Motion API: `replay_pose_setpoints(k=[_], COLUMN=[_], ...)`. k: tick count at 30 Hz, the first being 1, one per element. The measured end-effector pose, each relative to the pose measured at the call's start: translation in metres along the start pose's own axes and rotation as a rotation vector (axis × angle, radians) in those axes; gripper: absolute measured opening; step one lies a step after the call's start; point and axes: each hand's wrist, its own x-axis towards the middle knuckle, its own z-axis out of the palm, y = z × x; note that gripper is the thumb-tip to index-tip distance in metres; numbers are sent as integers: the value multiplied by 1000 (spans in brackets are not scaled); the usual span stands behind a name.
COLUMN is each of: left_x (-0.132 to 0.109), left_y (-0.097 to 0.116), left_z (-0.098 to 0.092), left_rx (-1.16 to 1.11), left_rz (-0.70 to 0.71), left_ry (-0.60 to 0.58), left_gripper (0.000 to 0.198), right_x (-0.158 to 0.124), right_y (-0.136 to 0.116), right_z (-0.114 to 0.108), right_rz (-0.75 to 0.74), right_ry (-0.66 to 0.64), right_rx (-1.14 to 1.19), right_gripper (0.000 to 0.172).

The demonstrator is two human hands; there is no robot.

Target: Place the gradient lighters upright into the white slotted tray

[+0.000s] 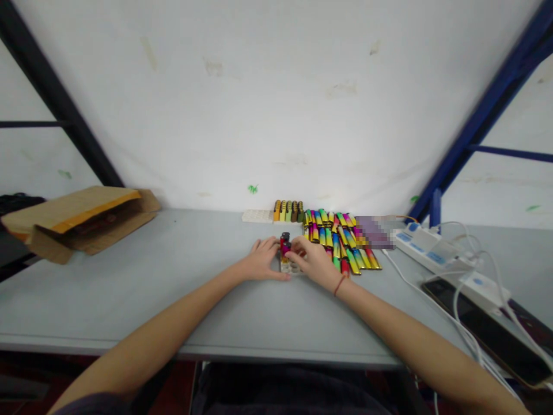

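Note:
A small white holed tray (pixel 295 267) sits on the table between my hands, with a few lighters (pixel 283 240) standing upright at its left side. My left hand (pixel 259 263) rests beside the tray, fingers stretched out and thumb along its front edge. The fingers of my right hand (pixel 311 260) are pinched at a reddish-purple lighter (pixel 286 249) over the tray; its lower end is partly hidden. Just right of that hand, many shiny rainbow-coloured lighters (pixel 343 237) lie in rows.
Against the wall stand a filled block of lighters (pixel 288 211) and another white holed tray (pixel 258 215). A brown paper package (pixel 86 219) lies at the left. On the right are a power strip (pixel 449 262), white cables and a dark phone (pixel 484 328).

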Motion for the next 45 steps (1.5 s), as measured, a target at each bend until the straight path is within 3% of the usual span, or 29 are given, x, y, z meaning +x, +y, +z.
replay_pose_setpoints(k=[3,7,10,13,15,20,26,28,33,36,39,43,45], left_x=[0,0,-2,-2,-2,-2,-2,-2,-2,-2,0,2,2], left_y=[-3,-10,-17,-24,-28,-34,-31,-30,-29,-26,-21,-16,-16], left_z=[-1,-7,-13,-15,-15,-12,-13,-13,-10,-7,-3,1,1], left_rx=[7,-3,-11,-16,-19,-20,-37,-36,-18,-1,17,22,25], left_rz=[15,24,27,19,17,50,46,37,16,-2,-8,2,9], left_ry=[12,-4,-16,-26,-30,-17,-18,-19,-6,14,38,65,65], left_gripper=[86,82,80,83,86,88,88,87,86,84,82,82,81], right_x=[5,9,5,-1,-4,-3,-3,-4,-3,-1,3,7,7], right_y=[-2,3,13,21,23,21,21,22,25,29,34,38,37], right_z=[-22,-75,-109,-120,-117,-98,-92,-97,-112,-117,-113,-95,-84], right_rz=[24,72,120,284,340,336,228,195,217,221,242,256,268], right_ry=[-67,-139,-424,-663,-689,-653,-617,-575,-542,-450,-309,-95,-64], right_rx=[-66,-329,-443,-460,-498,-570,-506,-419,-16,261,370,467,576], right_gripper=[26,18,19,30,37,44,17,12,22,31,36,37,39])
